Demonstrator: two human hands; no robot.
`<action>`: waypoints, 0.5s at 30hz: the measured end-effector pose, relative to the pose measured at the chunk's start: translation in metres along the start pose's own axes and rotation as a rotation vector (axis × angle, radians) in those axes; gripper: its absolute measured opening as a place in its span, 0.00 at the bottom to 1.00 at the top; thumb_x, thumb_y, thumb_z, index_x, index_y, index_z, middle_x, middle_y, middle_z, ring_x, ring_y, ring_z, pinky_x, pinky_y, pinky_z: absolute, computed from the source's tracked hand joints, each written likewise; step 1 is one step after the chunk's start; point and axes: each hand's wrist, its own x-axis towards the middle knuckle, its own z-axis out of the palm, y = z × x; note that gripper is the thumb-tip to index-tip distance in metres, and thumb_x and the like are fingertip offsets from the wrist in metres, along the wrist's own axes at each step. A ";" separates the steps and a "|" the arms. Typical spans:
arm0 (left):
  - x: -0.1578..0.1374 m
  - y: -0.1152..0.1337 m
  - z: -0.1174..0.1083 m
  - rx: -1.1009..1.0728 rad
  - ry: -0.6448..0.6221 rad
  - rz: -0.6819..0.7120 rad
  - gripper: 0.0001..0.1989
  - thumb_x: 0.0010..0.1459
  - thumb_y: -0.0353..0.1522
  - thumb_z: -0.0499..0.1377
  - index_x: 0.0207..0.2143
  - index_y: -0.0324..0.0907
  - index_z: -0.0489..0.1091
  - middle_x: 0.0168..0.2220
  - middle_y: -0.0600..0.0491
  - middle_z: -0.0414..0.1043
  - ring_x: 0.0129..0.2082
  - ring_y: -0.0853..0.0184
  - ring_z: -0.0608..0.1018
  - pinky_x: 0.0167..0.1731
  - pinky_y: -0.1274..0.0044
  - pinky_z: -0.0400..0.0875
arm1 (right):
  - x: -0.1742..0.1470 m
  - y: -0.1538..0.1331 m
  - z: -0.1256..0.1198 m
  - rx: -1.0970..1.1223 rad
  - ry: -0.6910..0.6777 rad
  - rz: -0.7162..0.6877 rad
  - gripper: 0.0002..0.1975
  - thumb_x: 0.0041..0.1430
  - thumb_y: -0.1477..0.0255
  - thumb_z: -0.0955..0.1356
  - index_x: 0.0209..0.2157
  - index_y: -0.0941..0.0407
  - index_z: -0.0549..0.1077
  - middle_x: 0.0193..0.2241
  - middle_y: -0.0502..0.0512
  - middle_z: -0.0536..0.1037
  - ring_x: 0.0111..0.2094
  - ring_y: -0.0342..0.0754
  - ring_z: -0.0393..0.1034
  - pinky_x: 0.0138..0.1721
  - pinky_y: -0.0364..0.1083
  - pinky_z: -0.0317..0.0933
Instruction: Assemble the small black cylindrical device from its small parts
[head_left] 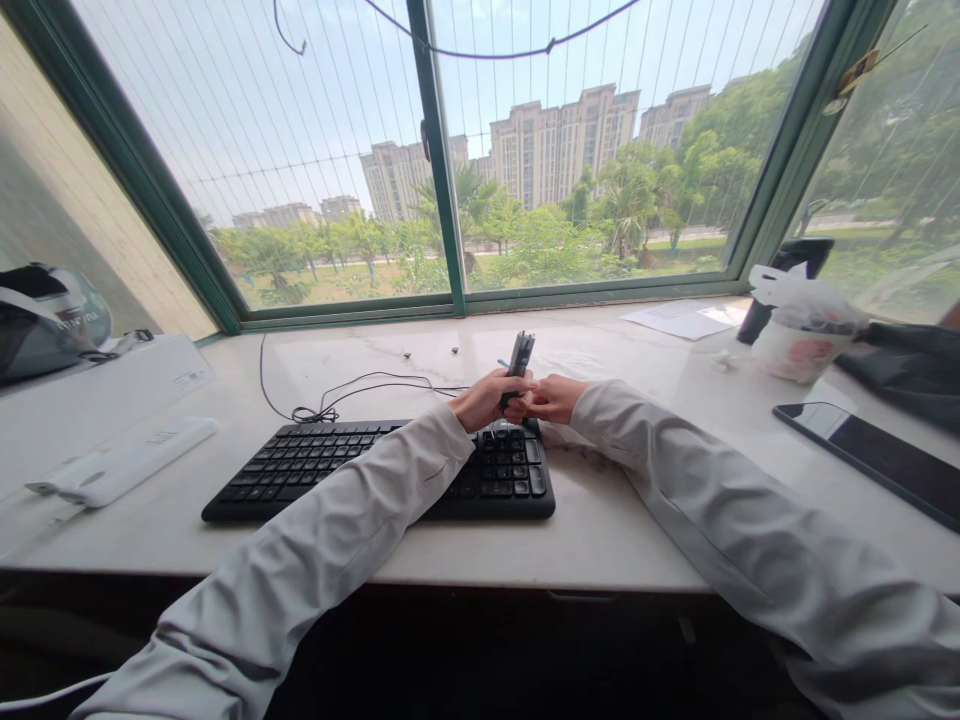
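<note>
My left hand is closed around a black bundle of slim sticks, perhaps pens, whose uneven upper ends point up and away from me. Against its fingers, my right hand is also closed; whatever its fingertips pinch is hidden. Both hands are above the upper right part of a black keyboard with a number pad. A small blue tip shows just behind the left hand, too small to name.
A thin black cable lies behind the keyboard. To the right are a dark phone, a white tub in a plastic bag and a sheet of paper. At left are a white power strip and a white box.
</note>
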 end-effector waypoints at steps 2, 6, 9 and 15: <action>0.000 0.000 -0.001 0.032 0.012 0.013 0.14 0.51 0.33 0.59 0.22 0.40 0.55 0.17 0.60 0.50 0.16 0.78 0.54 0.17 0.83 0.50 | -0.001 0.001 0.000 0.008 0.000 0.000 0.17 0.58 0.60 0.59 0.26 0.58 0.70 0.15 0.48 0.58 0.19 0.41 0.49 0.25 0.44 0.46; -0.002 0.002 -0.003 0.064 0.061 0.017 0.15 0.49 0.34 0.60 0.21 0.40 0.55 0.16 0.60 0.49 0.15 0.78 0.54 0.16 0.83 0.50 | -0.002 0.003 0.001 0.051 0.018 -0.025 0.16 0.57 0.62 0.61 0.31 0.59 0.73 0.16 0.47 0.59 0.19 0.40 0.50 0.26 0.43 0.47; -0.004 0.003 0.000 0.079 0.109 0.013 0.15 0.48 0.34 0.61 0.20 0.40 0.55 0.15 0.61 0.48 0.14 0.78 0.53 0.15 0.83 0.49 | -0.004 0.002 0.000 0.049 0.026 -0.032 0.17 0.57 0.61 0.61 0.33 0.59 0.74 0.16 0.47 0.60 0.19 0.41 0.51 0.26 0.44 0.48; -0.004 -0.002 0.015 0.152 0.432 0.079 0.18 0.50 0.36 0.60 0.18 0.41 0.54 0.12 0.62 0.48 0.11 0.79 0.51 0.12 0.82 0.44 | -0.007 -0.005 -0.006 0.022 -0.004 -0.032 0.17 0.59 0.62 0.61 0.35 0.59 0.74 0.16 0.47 0.62 0.20 0.40 0.52 0.26 0.42 0.48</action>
